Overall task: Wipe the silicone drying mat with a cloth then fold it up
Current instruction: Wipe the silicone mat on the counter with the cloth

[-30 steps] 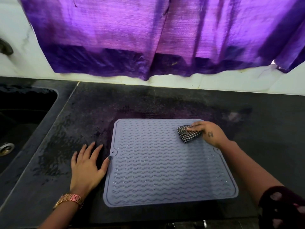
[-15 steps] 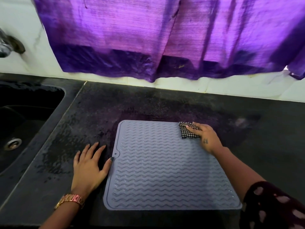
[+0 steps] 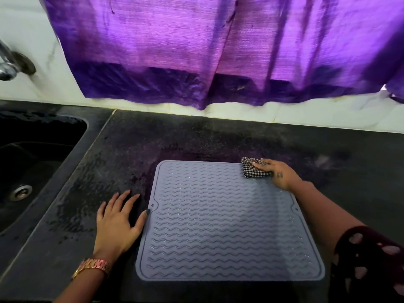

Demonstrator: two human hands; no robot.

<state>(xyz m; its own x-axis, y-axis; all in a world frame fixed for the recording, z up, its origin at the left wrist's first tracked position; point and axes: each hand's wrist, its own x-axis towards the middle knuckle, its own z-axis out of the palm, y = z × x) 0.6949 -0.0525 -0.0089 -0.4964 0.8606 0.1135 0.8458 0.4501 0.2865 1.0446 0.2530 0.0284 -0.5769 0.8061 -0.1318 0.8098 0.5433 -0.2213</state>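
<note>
Slid to mat (image 3: pixel 229 226) far-right corner: cloth (image 3: pixel 253 170) under pressed-together right hand (image 3: pixel 277 173) fingers; left hand (image 3: pixel 115 224) spread on worktop (image 3: pixel 65 248). Sweep back evenly along ridges.

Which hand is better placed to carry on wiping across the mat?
Right. The right hand already presses the checked cloth onto the mat's far right corner. The left hand lies flat on the counter, thumb at the mat's left edge, probably steadying it.

No readable text, label, brand or number shows anywhere. The only mark is a small dark tattoo on the back of the right hand (image 3: pixel 278 174), too blurred to make out as letters or a sign.
</note>
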